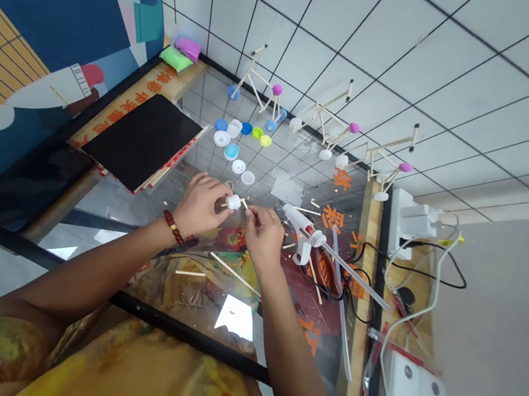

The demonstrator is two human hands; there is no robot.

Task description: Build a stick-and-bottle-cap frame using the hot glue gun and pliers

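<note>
Over the middle of the glass-topped table, my left hand pinches a white bottle cap between thumb and fingers. Close on its right, my right hand is closed on a short thin wooden stick, whose tip points toward the cap. Whether stick and cap touch I cannot tell. A white glue gun with a long clear glue stick in its back lies just right of my right hand. Loose wooden sticks lie on the glass nearer my body.
Several loose bottle caps lie beyond my hands. Along the tiled wall stand three stick-built bicycle-like models with cap wheels. Black sheets are stacked at left, near bagged clay. Cables and a power strip occupy the right edge.
</note>
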